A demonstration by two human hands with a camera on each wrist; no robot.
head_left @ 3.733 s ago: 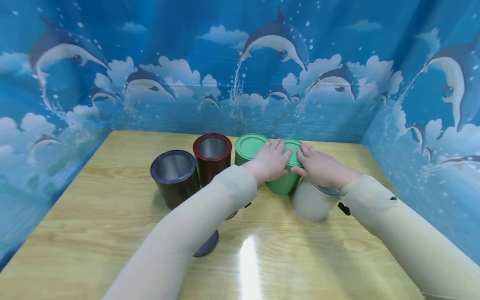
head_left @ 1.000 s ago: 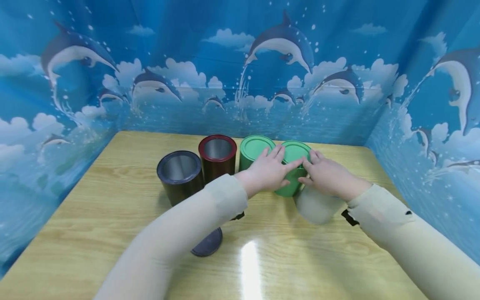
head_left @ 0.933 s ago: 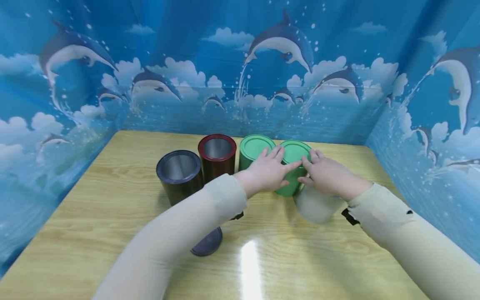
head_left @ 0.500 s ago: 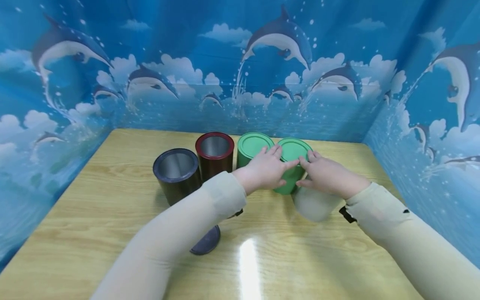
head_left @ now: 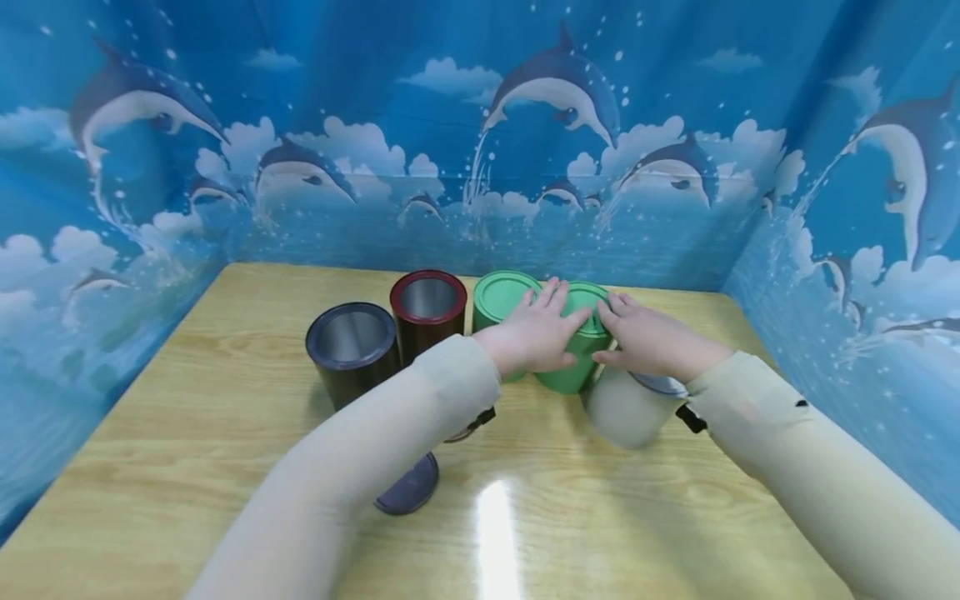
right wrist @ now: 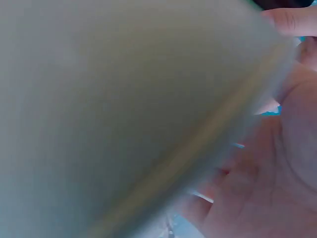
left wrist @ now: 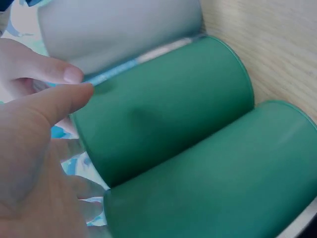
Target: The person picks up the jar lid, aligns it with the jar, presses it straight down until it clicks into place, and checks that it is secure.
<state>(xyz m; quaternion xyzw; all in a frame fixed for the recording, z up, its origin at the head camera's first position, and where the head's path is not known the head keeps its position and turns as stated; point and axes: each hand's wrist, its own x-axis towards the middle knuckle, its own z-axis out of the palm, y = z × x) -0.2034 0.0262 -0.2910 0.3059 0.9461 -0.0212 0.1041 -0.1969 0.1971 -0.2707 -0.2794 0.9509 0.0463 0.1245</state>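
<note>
Together, a person's two hands spread over the lidded green canister on the right, which stands upright on a wood-grain tabletop. The left hand lies with its fingers fanned wide across the left part of the light green lid, gripping nothing. The right hand, likewise extended, lays its fingertips at the lid's right edge, its palm above an off-white canister with a gray-blue rim; the thumbs point toward each other along the canister's near side. In the left wrist view, a second green canister stands against the first; the head view shows it also lidded. The right wrist view is largely filled by a blurred pale surface.

Farther left stand a dark red canister and a black canister, both upright and uncovered at the top. Nearer the viewer, a dark round lid lies flat, partly hidden by a cream sleeve; a reddish curved edge peeks out beside it. A blue dolphin-print backdrop frames the tabletop.
</note>
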